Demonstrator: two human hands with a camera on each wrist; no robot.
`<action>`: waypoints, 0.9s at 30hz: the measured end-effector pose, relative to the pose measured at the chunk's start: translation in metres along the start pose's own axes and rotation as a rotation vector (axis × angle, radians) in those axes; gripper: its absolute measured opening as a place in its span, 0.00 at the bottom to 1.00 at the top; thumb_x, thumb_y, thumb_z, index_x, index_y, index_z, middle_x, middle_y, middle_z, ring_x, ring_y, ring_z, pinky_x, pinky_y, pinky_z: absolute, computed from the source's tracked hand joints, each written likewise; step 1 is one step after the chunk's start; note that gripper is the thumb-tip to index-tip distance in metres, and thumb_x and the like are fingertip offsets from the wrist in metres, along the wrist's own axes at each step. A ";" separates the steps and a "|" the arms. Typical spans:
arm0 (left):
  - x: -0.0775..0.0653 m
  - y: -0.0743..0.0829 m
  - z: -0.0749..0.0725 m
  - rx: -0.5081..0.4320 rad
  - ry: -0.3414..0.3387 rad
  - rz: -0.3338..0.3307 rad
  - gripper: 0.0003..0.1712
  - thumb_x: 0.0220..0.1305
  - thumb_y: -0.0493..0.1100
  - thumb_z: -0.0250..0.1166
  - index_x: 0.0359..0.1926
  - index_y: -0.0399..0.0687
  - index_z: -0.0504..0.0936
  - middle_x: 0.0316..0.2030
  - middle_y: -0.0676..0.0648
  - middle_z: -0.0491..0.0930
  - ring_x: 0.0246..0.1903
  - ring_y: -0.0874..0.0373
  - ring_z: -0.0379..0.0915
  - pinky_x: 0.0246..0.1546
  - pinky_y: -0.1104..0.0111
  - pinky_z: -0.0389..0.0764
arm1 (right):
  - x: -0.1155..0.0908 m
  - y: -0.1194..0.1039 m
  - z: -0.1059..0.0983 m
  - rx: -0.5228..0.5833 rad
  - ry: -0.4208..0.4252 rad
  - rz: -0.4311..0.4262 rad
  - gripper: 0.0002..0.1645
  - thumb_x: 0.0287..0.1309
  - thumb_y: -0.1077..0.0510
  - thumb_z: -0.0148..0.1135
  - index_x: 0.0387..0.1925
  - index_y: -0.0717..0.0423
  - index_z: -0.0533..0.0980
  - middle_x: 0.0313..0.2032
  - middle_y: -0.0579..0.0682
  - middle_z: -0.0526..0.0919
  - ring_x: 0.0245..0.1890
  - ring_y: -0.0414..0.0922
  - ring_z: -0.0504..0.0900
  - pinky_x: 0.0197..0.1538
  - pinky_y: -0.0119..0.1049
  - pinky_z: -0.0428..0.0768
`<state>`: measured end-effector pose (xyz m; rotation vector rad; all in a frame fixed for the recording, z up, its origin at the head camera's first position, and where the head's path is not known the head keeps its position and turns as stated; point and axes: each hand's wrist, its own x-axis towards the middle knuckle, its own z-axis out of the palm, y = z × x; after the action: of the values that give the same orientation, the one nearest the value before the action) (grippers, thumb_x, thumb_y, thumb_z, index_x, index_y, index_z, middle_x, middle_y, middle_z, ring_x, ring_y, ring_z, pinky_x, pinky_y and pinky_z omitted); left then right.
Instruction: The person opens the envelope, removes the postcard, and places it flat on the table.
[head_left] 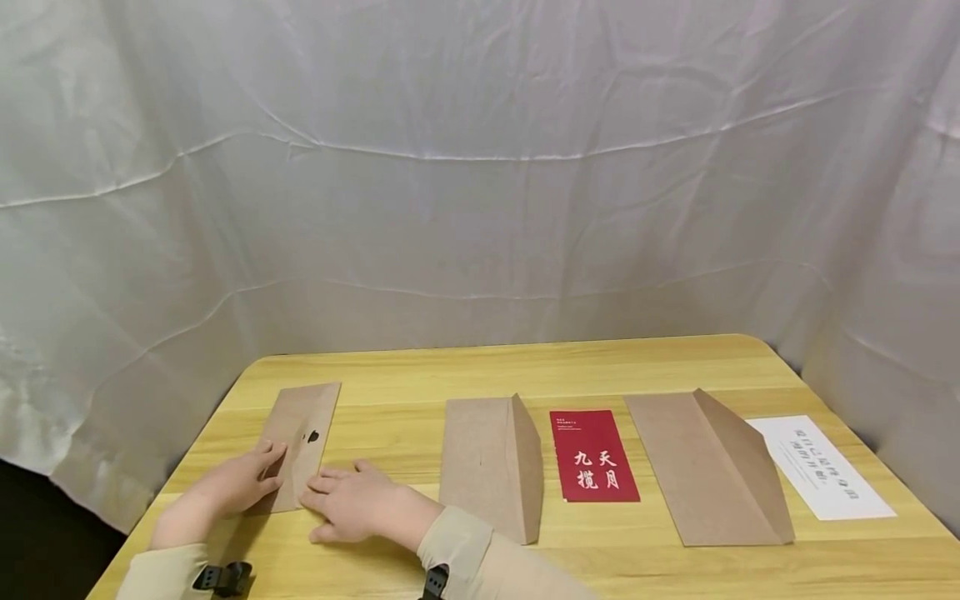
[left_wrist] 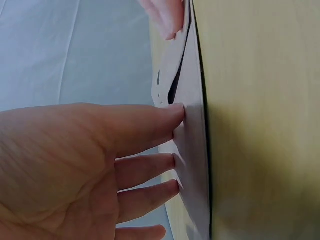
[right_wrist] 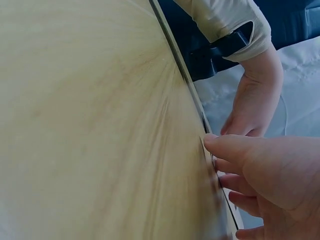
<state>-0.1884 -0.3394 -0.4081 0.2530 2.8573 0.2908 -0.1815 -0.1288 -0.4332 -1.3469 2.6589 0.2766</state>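
"So, which way is the brown envelope (head_left: pixel 298 442) pointing?"

"Lying at the table's left, it is running lengthwise from near to far, its far end leaning right, a dark mark (head_left: pixel 312 436) showing toward its right long edge."

"And how are the hands working?"

"The left hand (head_left: pixel 236 482) is resting its thumb and outstretched fingertips on the envelope's left side; the right hand (head_left: pixel 360 502), fingers extended and gripping nothing, is touching the near right edge."

"What is surrounding them?"

"A yellow wood-grain table (head_left: pixel 390 442) is spreading beneath, its grain running left to right. Rightward, a second envelope (head_left: pixel 480 467), a red card (head_left: pixel 596 456), a third envelope (head_left: pixel 705 467) and a white card (head_left: pixel 825 471) are lying in a row, both envelopes' flaps facing right. Pale, creased cloth (head_left: pixel 480 217) is hanging along the far side and at left and right."
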 end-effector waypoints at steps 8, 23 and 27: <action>0.003 -0.003 0.000 -0.038 0.024 0.046 0.39 0.62 0.45 0.66 0.66 0.25 0.64 0.63 0.18 0.60 0.60 0.22 0.61 0.58 0.37 0.67 | -0.005 -0.002 -0.005 0.017 -0.016 0.019 0.34 0.64 0.25 0.40 0.71 0.20 0.55 0.72 0.23 0.52 0.74 0.26 0.50 0.75 0.41 0.57; 0.002 -0.002 0.002 -0.032 0.031 0.078 0.47 0.54 0.56 0.71 0.67 0.31 0.67 0.65 0.22 0.62 0.63 0.20 0.54 0.56 0.34 0.67 | -0.022 -0.002 -0.006 0.004 -0.021 0.006 0.33 0.63 0.26 0.42 0.68 0.20 0.59 0.71 0.24 0.57 0.73 0.27 0.54 0.75 0.42 0.57; 0.002 -0.001 0.003 -0.053 0.022 0.091 0.49 0.53 0.57 0.72 0.67 0.31 0.66 0.66 0.23 0.61 0.64 0.20 0.54 0.56 0.34 0.66 | -0.027 -0.001 -0.004 -0.008 -0.012 -0.001 0.33 0.63 0.25 0.42 0.68 0.21 0.61 0.71 0.24 0.58 0.73 0.28 0.54 0.75 0.42 0.58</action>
<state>-0.1894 -0.3391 -0.4112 0.3722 2.8599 0.3891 -0.1644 -0.1091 -0.4239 -1.3453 2.6504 0.2948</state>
